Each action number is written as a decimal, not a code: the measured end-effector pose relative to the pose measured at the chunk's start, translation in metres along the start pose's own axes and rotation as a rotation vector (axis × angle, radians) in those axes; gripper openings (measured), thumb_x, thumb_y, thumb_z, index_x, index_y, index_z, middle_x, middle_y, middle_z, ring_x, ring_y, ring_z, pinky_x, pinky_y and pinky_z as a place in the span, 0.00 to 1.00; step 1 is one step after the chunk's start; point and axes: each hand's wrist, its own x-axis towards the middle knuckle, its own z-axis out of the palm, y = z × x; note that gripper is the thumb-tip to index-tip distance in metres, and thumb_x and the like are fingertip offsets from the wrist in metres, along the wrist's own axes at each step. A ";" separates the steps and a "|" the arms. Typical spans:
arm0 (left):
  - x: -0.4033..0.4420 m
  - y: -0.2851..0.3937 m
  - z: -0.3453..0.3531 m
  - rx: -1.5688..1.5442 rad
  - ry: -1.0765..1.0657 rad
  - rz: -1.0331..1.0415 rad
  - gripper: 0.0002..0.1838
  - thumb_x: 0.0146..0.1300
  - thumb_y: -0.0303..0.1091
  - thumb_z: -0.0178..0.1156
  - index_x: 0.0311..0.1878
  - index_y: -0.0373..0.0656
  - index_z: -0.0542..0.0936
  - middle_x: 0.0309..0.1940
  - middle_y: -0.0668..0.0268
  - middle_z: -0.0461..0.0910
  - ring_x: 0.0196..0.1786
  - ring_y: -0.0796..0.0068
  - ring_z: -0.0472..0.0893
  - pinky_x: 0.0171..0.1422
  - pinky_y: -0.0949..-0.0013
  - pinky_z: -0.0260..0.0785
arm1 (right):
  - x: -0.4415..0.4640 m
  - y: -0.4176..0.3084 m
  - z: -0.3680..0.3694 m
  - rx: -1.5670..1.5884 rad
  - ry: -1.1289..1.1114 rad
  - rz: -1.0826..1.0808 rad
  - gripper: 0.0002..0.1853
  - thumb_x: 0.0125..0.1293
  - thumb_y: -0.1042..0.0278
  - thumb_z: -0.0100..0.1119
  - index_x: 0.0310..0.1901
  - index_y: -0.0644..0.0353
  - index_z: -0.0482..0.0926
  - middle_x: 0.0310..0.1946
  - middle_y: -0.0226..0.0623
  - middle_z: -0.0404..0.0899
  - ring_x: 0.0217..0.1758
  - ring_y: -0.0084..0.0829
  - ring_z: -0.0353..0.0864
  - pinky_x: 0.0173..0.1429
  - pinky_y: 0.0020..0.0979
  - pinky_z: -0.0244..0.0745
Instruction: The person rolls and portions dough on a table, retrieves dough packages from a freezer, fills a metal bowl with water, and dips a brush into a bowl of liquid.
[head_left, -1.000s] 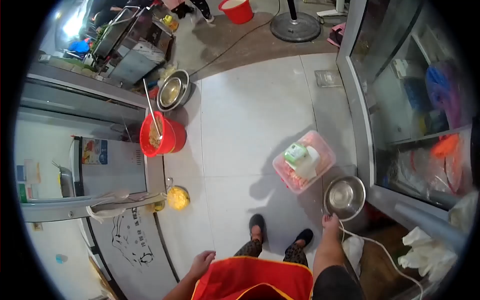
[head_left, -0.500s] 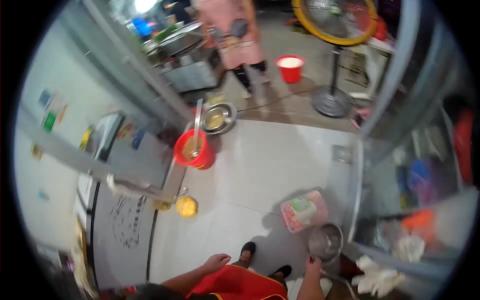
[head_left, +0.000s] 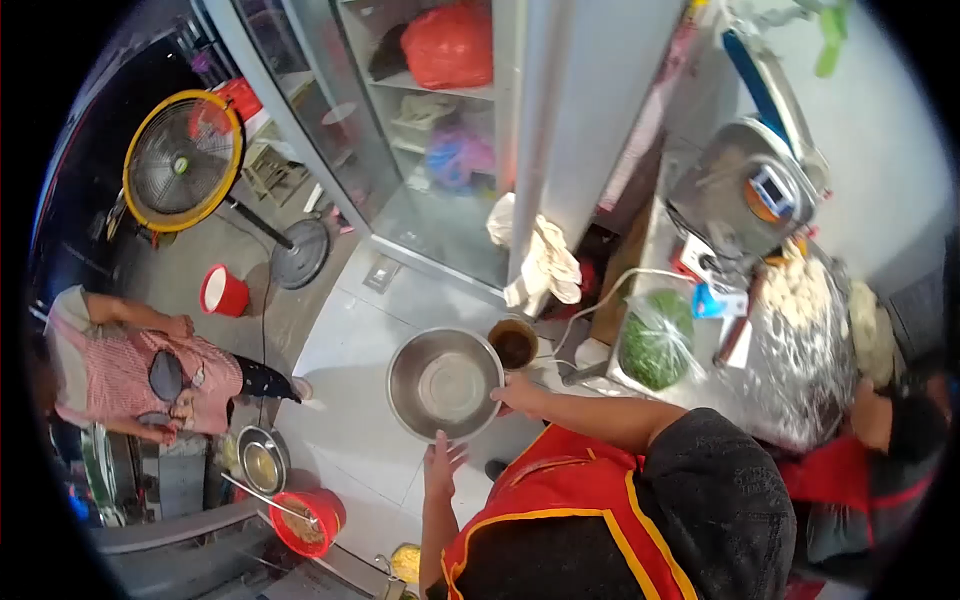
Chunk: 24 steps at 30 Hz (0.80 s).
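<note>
An empty steel basin (head_left: 445,385) is held out in front of me above the tiled floor. My right hand (head_left: 520,396) grips its rim on the right side. Beside the rim nearest my body is my left hand (head_left: 442,465), its fingers spread; whether the fingertips touch the basin I cannot tell. A brown pot (head_left: 513,343) stands just beyond the basin's right edge. The box of pink food seen before does not show now.
To the right, a metal table (head_left: 790,390) bears a bag of greens (head_left: 657,340) and pale dough-like pieces (head_left: 795,290). A person (head_left: 160,370) stands at left, near a fan (head_left: 185,160) and red buckets (head_left: 305,520). Another person (head_left: 870,470) is at lower right. A glass door frame (head_left: 400,240) stands ahead.
The view has swung right, bringing the table into sight. The basin has come up in my right hand, and my left hand has moved from apart to beside it.
</note>
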 end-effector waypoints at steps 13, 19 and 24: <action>-0.014 -0.010 -0.031 -0.168 -0.068 -0.101 0.22 0.60 0.43 0.57 0.52 0.37 0.70 0.44 0.59 0.75 0.39 0.65 0.77 0.40 0.62 0.71 | -0.079 0.018 0.030 -0.007 0.073 -0.114 0.14 0.60 0.62 0.57 0.37 0.67 0.78 0.27 0.37 0.79 0.29 0.30 0.80 0.35 0.32 0.79; 0.004 -0.010 -0.038 -0.206 0.008 -0.101 0.20 0.57 0.38 0.56 0.51 0.39 0.71 0.42 0.61 0.77 0.39 0.66 0.78 0.37 0.65 0.72 | -0.075 -0.011 0.024 -0.192 -0.062 -0.048 0.22 0.61 0.54 0.57 0.47 0.66 0.72 0.38 0.40 0.76 0.39 0.32 0.79 0.37 0.34 0.80; 0.012 -0.021 -0.034 -0.293 0.192 0.007 0.18 0.59 0.39 0.54 0.49 0.39 0.75 0.44 0.60 0.77 0.36 0.65 0.77 0.39 0.65 0.74 | -0.033 -0.047 0.017 -0.253 -0.226 0.053 0.20 0.65 0.56 0.51 0.49 0.66 0.70 0.40 0.42 0.75 0.41 0.33 0.78 0.44 0.33 0.78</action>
